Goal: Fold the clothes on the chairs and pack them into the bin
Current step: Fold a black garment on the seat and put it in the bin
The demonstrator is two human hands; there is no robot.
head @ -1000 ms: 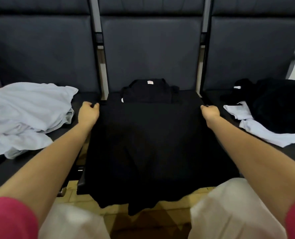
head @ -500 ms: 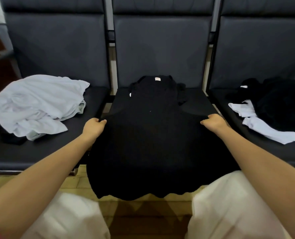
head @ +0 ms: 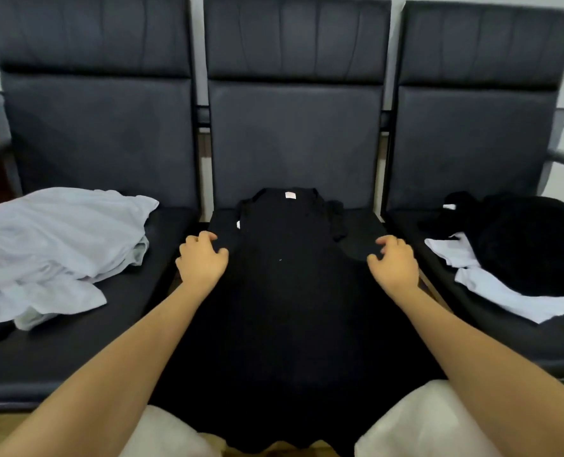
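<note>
Seen from a head-worn camera, looking down at a row of three dark padded chairs (head: 294,136). Spread flat on the middle seat, collar toward the backrest: a black shirt (head: 287,291), its lower hem hanging over the seat's front edge and cut off at the bottom of the frame. At the inside collar, a small pale label (head: 289,195), too small to read. Hard to separate black fabric from dark seat; folds and sleeve edges mostly lost in shadow.

Left hand (head: 201,260) at the shirt's left side, fingers (head: 209,237) loosely curled and spread, tips on or just above the cloth, gripping nothing. Right hand (head: 393,265) mirrored at the right side, likewise released, fingers bent but not clenched.

On the left seat, a crumpled heap of pale grey-white clothes (head: 56,249), partly cut off by the frame edge. On the right seat, a black garment pile (head: 531,245) lying over a white garment (head: 511,291); shapes there indistinct. White trouser knees (head: 439,423) at the bottom edge. No bin within the frame.
</note>
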